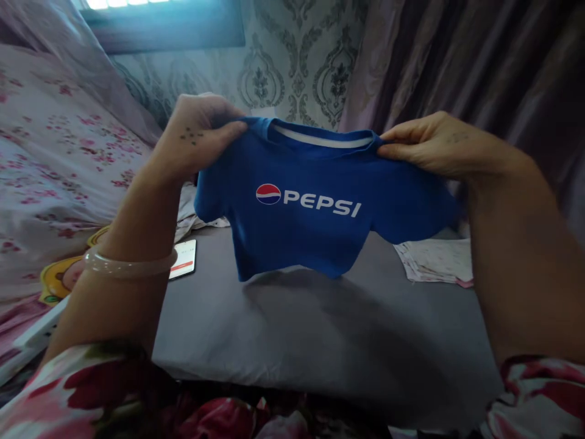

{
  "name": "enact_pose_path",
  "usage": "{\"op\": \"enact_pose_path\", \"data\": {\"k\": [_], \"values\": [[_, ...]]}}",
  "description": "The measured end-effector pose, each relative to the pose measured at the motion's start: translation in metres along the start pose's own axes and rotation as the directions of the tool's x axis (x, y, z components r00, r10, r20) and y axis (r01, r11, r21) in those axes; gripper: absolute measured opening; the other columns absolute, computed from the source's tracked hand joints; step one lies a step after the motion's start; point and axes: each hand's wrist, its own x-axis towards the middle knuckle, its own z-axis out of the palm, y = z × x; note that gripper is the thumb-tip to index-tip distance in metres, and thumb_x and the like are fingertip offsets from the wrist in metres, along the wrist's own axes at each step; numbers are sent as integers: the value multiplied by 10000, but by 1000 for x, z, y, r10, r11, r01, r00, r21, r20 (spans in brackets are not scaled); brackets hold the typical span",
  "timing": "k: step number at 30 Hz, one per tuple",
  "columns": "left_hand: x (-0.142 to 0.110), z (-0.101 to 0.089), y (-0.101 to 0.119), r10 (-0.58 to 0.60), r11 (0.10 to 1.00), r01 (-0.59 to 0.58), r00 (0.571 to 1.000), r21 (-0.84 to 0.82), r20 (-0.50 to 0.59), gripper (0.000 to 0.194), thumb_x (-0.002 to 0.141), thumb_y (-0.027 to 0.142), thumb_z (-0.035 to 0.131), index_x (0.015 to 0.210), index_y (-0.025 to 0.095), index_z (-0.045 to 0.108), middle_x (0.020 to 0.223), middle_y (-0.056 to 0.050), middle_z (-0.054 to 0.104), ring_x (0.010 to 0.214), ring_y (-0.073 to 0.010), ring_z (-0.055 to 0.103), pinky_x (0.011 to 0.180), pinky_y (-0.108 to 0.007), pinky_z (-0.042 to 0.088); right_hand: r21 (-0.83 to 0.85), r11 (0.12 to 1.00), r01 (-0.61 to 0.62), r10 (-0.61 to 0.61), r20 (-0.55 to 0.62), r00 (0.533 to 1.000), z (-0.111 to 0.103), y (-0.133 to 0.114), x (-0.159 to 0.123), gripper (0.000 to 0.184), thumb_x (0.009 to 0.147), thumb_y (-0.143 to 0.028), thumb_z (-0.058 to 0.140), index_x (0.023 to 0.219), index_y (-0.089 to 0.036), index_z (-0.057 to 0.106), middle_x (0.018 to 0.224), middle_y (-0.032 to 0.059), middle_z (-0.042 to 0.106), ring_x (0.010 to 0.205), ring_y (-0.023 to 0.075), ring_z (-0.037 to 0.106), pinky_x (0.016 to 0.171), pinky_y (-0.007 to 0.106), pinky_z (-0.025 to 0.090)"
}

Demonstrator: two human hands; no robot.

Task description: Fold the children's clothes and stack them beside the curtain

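A small blue T-shirt [301, 238] hangs spread out in the air with its printed front, a round logo and the word PEPSI, facing me. My left hand [203, 131] pinches it at the shoulder beside the collar. On the other side of the neckline, my right hand [439, 143] grips the opposite shoulder between thumb and fingers. White tape shows inside the collar. Both sleeves droop outward, and the lower edge hangs just over the grey-covered table [297, 335], where its shadow falls.
Folded pale cloths [436, 261] lie at the right of the table. Another light cloth pile [192, 210] sits at the back left, partly behind my arm. A phone with a lit screen [183, 259] rests near my left forearm. Flowered fabric [55, 140] hangs at the left.
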Motion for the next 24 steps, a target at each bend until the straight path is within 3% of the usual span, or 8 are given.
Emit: {"op": "enact_pose_path", "data": {"k": [6, 12, 15, 18, 19, 20, 22, 24], "values": [[5, 33, -31, 62, 996, -59, 997, -72, 45, 287, 864, 294, 569, 1008, 68, 672, 825, -11, 615, 842, -123, 548, 846, -330, 439, 27, 999, -39, 40, -36, 999, 13, 33, 24, 221, 844, -264, 657, 1015, -143, 727, 812, 37, 725, 674, 120, 638, 696, 302, 515], [8, 73, -57, -51, 994, 55, 998, -95, 39, 149, 760, 294, 652, 787, 154, 697, 667, -2, 601, 712, -147, 551, 702, -273, 424, -176, 981, 87, -100, -64, 993, 34, 78, 45, 245, 807, -429, 651, 870, -212, 744, 775, 29, 710, 760, 199, 643, 732, 342, 518], [10, 77, -44, 1, 996, -19, 981, -93, -192, 138, 788, 295, 637, 799, 169, 692, 754, -7, 605, 798, -163, 547, 776, -301, 418, -305, 935, 179, -258, -243, 935, 36, 74, 44, 225, 863, -377, 583, 921, -215, 728, 860, 48, 705, 838, 212, 635, 818, 371, 493], [14, 79, -24, 70, 996, -89, 858, -13, -509, 190, 864, 331, 585, 906, 172, 678, 976, -39, 585, 998, -191, 503, 940, -359, 361, -415, 886, 209, -412, -495, 765, 41, 63, 42, 264, 936, -340, 469, 1055, -237, 681, 1084, 77, 658, 1050, 245, 571, 909, 414, 440], [16, 81, -20, 74, 997, -76, 858, 16, -508, 201, 871, 343, 580, 930, 174, 671, 1022, -47, 572, 1056, -208, 480, 979, -383, 332, -449, 871, 198, -437, -528, 728, 44, 61, 42, 286, 954, -341, 429, 1089, -244, 662, 1127, 81, 636, 1094, 254, 541, 918, 430, 426], [18, 84, -18, 59, 998, -47, 893, 37, -446, 206, 866, 351, 585, 944, 177, 663, 1043, -51, 567, 1096, -226, 461, 1000, -408, 314, -482, 856, 188, -453, -522, 722, 47, 61, 44, 303, 966, -344, 397, 1108, -248, 648, 1139, 83, 623, 1103, 260, 526, 912, 445, 418], [25, 92, -20, -35, 996, 56, 962, 70, -271, 204, 846, 353, 598, 943, 184, 657, 1035, -55, 575, 1124, -262, 452, 997, -445, 318, -547, 815, 189, -476, -447, 758, 55, 65, 50, 315, 974, -342, 374, 1092, -236, 647, 1107, 88, 619, 1053, 263, 532, 885, 458, 408], [31, 99, -26, -140, 980, 174, 950, 98, -279, 216, 856, 354, 567, 965, 193, 661, 1055, -63, 575, 1136, -281, 453, 981, -453, 341, -603, 779, 172, -495, -423, 759, 61, 73, 57, 313, 972, -341, 379, 1049, -217, 656, 1097, 97, 607, 1024, 265, 528, 873, 462, 392]]}}
